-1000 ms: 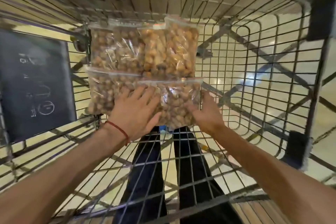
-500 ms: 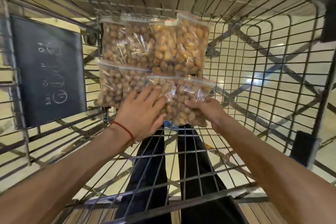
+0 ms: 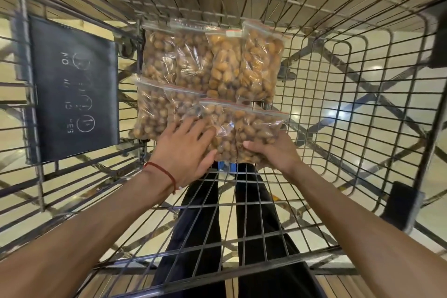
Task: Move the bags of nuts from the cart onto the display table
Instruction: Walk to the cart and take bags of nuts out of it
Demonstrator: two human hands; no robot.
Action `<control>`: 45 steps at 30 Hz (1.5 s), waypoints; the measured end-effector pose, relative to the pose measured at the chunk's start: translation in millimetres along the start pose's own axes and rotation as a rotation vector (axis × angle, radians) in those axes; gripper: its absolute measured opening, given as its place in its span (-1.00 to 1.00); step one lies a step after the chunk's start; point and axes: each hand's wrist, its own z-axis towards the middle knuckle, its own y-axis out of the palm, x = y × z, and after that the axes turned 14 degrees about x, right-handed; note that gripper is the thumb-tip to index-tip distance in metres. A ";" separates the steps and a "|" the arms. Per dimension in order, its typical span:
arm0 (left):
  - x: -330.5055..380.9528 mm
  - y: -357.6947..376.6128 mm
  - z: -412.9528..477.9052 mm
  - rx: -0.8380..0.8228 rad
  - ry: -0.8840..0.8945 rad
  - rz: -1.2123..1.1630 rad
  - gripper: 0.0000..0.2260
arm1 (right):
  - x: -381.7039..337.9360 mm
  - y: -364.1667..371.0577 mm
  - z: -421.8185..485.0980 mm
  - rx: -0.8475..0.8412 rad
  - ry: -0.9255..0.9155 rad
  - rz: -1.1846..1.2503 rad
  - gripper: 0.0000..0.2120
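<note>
Reaching down into the wire cart (image 3: 338, 94), both bare hands meet on the nearest bag of nuts (image 3: 244, 128), a clear zip-top bag lying on the cart's mesh floor. The right hand (image 3: 273, 152) grips the bag's near right corner, thumb on top and fingers tucked under the plastic. The left hand (image 3: 186, 145) lies flat with fingers spread, its palm on the bag's left edge and its fingertips reaching onto the neighbouring bag (image 3: 157, 111) to the left (whether it is pinching anything cannot be told). A red string bracelet (image 3: 164, 173) circles the left wrist.

Further from the person, two more bags lie side by side: a darker-nut bag (image 3: 174, 58) on the left and a paler-nut bag (image 3: 246, 65) on the right, which overlap each other. The held bag overlaps the near edge of the paler one. A dark placard (image 3: 72, 89) with chalky markings hangs on the cart's left wall. Dark trousers (image 3: 200, 225) show through the mesh below.
</note>
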 end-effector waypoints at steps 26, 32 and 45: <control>39.9 53.9 53.3 -0.182 -1.235 -0.909 -0.58 | -28.6 -58.4 -47.1 -0.032 0.151 0.447 -0.64; 56.7 69.5 53.5 -0.100 -1.301 -0.862 -0.29 | -32.2 -64.5 -49.8 -0.014 0.169 0.411 -0.64; 58.0 66.6 47.9 -0.073 -1.229 -0.900 -0.15 | -26.4 -79.7 -53.1 0.041 0.151 0.372 -0.84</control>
